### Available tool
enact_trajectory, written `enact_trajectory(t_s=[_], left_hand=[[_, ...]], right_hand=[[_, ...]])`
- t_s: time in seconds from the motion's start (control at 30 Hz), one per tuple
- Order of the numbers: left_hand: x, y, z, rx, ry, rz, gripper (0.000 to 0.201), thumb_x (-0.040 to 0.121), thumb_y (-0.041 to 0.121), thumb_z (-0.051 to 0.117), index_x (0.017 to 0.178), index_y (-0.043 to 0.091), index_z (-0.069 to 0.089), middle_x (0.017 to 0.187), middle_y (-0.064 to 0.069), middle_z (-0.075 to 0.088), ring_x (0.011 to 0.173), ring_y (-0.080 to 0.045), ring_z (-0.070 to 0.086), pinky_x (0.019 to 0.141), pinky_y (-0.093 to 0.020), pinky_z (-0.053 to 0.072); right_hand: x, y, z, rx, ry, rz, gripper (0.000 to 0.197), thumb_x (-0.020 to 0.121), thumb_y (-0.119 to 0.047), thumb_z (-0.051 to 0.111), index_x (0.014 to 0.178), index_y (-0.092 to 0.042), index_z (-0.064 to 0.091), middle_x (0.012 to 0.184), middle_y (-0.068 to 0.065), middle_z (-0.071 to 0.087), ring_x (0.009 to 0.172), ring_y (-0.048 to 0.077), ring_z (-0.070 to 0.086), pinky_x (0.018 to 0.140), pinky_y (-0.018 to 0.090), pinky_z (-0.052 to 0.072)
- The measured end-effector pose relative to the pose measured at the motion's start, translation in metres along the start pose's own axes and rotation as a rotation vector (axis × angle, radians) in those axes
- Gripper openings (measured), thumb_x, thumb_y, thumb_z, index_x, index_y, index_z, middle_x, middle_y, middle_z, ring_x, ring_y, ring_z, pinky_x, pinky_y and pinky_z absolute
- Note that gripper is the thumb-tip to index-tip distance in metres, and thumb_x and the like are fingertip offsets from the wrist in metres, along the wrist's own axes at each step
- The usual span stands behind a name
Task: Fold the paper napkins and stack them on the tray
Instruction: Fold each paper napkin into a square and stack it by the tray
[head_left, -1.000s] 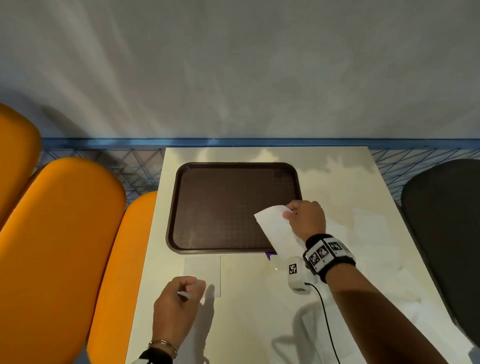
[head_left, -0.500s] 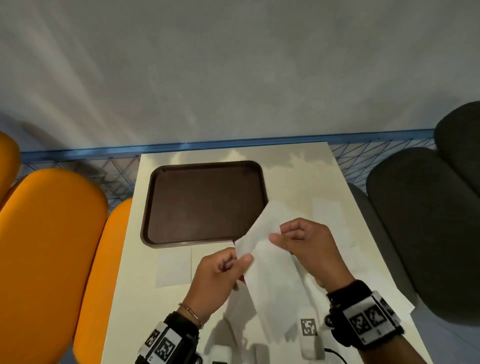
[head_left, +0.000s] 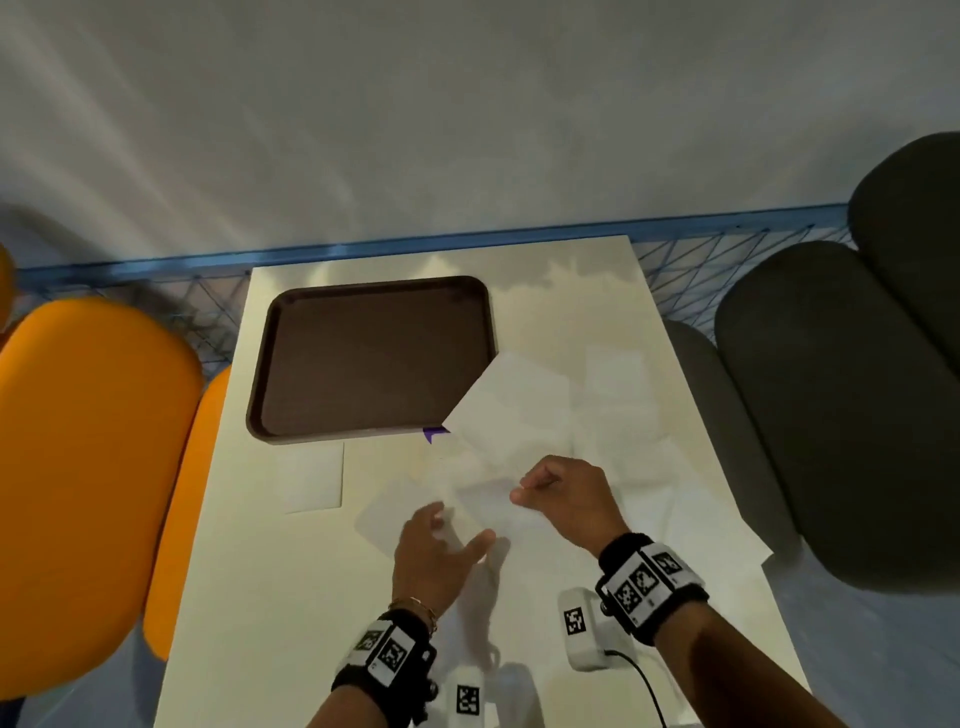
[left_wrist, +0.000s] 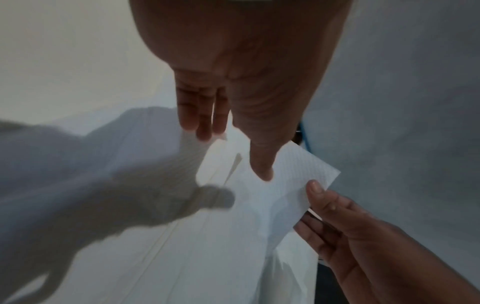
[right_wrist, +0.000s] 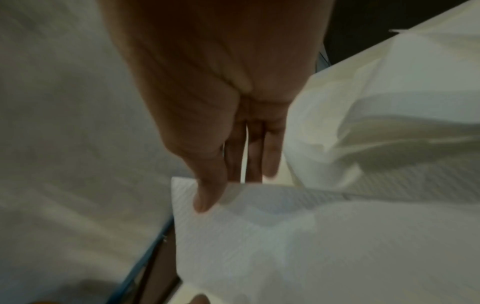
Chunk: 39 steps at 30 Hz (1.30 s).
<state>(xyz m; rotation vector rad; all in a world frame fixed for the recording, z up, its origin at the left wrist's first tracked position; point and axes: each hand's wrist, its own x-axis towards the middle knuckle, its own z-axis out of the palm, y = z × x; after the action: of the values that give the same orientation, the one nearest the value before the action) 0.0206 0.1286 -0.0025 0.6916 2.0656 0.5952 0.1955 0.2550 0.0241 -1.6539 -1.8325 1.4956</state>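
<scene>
The brown tray (head_left: 363, 358) sits bare on the pale table (head_left: 249, 571), and everything worth watching happens just off its near right corner. An unfolded paper napkin (head_left: 511, 410) is held up there, a long strip lying on a slant: its far end overlaps that corner of the tray, and its near end runs back toward the person.

The right hand (head_left: 566, 501) pinches the napkin along one edge, thumb on top and fingers curled beneath, as the left wrist view shows plainly. The left hand (head_left: 434, 556) is spread wide with straight fingers. Its thumb (left_wrist: 262, 164) lies against the sheet, but I see no closed hold, so I would call it steadying rather than gripping.

As I judge it, the fold turns on that slant. The long axis runs from the hands away to the tray corner, so the free far end lies beyond both hands and must come back toward them, or the near end must go out to meet it. The right hand is nearer the tray corner and already has the paper. The left hand sits nearer the person, well placed to press the crease.

One folded napkin (head_left: 311, 475) lies flat on the table just in front of the tray's near edge, not yet on it. More napkins (head_left: 618, 374) are scattered to the right of the tray.
</scene>
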Motion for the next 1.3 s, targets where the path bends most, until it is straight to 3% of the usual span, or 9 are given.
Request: enact_trajectory(t_s=[0.1, 0.2, 0.27, 0.33, 0.4, 0.67, 1.0, 1.1, 1.3], left_hand=[[-0.016, 0.02, -0.019, 0.073, 0.08, 0.358, 0.112, 0.056, 0.07, 0.091, 0.152, 0.04, 0.041, 0.144, 0.024, 0.045, 0.127, -0.002, 0.043, 0.106, -0.03, 0.039], [-0.033, 0.054, -0.043, 0.187, 0.049, 0.568, 0.067, 0.068, 0.066, 0.086, 0.129, 0.046, 0.066, 0.126, 0.032, 0.063, 0.112, 0.009, 0.052, 0.098, -0.022, 0.038], [-0.046, 0.078, -0.058, 0.077, -0.004, 0.535, 0.02, 0.078, 0.051, 0.085, 0.092, 0.037, 0.08, 0.09, 0.018, 0.076, 0.084, -0.003, 0.064, 0.08, -0.027, 0.048], [-0.058, 0.093, -0.071, -0.039, 0.003, 0.533, 0.014, 0.084, 0.039, 0.084, 0.077, 0.028, 0.079, 0.075, 0.006, 0.074, 0.074, -0.017, 0.065, 0.067, -0.027, 0.049], [-0.07, 0.101, -0.083, -0.135, 0.052, 0.524, 0.016, 0.086, 0.034, 0.084, 0.077, 0.022, 0.08, 0.076, 0.002, 0.075, 0.068, -0.015, 0.064, 0.063, -0.026, 0.05], [-0.11, 0.096, -0.1, -0.645, -0.163, 0.247, 0.039, 0.095, 0.031, 0.076, 0.109, -0.004, 0.071, 0.106, -0.024, 0.076, 0.088, -0.028, 0.067, 0.082, -0.042, 0.051], [-0.133, 0.09, -0.089, -0.796, -0.45, 0.374, 0.067, 0.085, 0.036, 0.086, 0.114, -0.02, 0.063, 0.109, -0.033, 0.065, 0.097, -0.038, 0.057, 0.088, -0.046, 0.05], [-0.135, 0.094, -0.098, -0.85, -0.419, 0.383, 0.082, 0.073, 0.043, 0.095, 0.106, -0.024, 0.062, 0.103, -0.031, 0.063, 0.091, -0.039, 0.053, 0.082, -0.046, 0.047], [-0.148, 0.106, -0.141, -0.781, -0.143, 0.452, 0.041, 0.068, 0.034, 0.093, 0.087, 0.0, 0.081, 0.094, -0.023, 0.077, 0.083, -0.031, 0.07, 0.075, -0.038, 0.06]], right_hand=[[-0.011, -0.025, -0.022, -0.086, -0.215, -0.058, 0.021, 0.078, -0.033, 0.094, 0.082, -0.026, 0.075, 0.08, -0.007, 0.077, 0.077, 0.004, 0.072, 0.076, 0.023, 0.056], [-0.024, -0.055, -0.042, -0.134, -0.319, -0.161, 0.021, 0.08, -0.036, 0.092, 0.084, -0.029, 0.073, 0.077, -0.006, 0.077, 0.068, 0.001, 0.068, 0.071, 0.023, 0.053], [-0.032, -0.073, -0.053, -0.117, -0.336, -0.213, 0.017, 0.084, -0.038, 0.088, 0.087, -0.03, 0.073, 0.074, -0.005, 0.076, 0.065, 0.001, 0.064, 0.069, 0.023, 0.05], [-0.041, -0.085, -0.065, -0.059, -0.38, -0.224, 0.017, 0.088, -0.043, 0.084, 0.095, -0.029, 0.075, 0.075, 0.002, 0.075, 0.07, 0.009, 0.066, 0.075, 0.03, 0.052], [-0.05, -0.091, -0.08, -0.056, -0.48, -0.236, 0.018, 0.09, -0.043, 0.082, 0.099, -0.028, 0.076, 0.084, 0.006, 0.077, 0.082, 0.022, 0.072, 0.084, 0.038, 0.056], [-0.093, -0.125, -0.119, -0.288, -0.657, -0.513, 0.017, 0.094, -0.013, 0.078, 0.11, -0.018, 0.08, 0.108, -0.011, 0.08, 0.105, 0.006, 0.074, 0.101, 0.035, 0.055], [-0.121, -0.173, -0.117, -0.268, -0.662, -0.906, 0.024, 0.09, -0.005, 0.083, 0.088, -0.027, 0.075, 0.102, -0.022, 0.071, 0.1, 0.012, 0.065, 0.098, 0.042, 0.054], [-0.119, -0.176, -0.109, -0.287, -0.595, -0.967, 0.011, 0.089, -0.007, 0.084, 0.087, -0.017, 0.08, 0.108, -0.017, 0.073, 0.106, 0.016, 0.064, 0.101, 0.052, 0.05], [-0.137, -0.185, -0.117, -0.434, -0.38, -0.827, 0.035, 0.07, -0.043, 0.097, 0.096, -0.034, 0.075, 0.145, -0.034, 0.052, 0.141, 0.003, 0.044, 0.112, 0.024, 0.037]])
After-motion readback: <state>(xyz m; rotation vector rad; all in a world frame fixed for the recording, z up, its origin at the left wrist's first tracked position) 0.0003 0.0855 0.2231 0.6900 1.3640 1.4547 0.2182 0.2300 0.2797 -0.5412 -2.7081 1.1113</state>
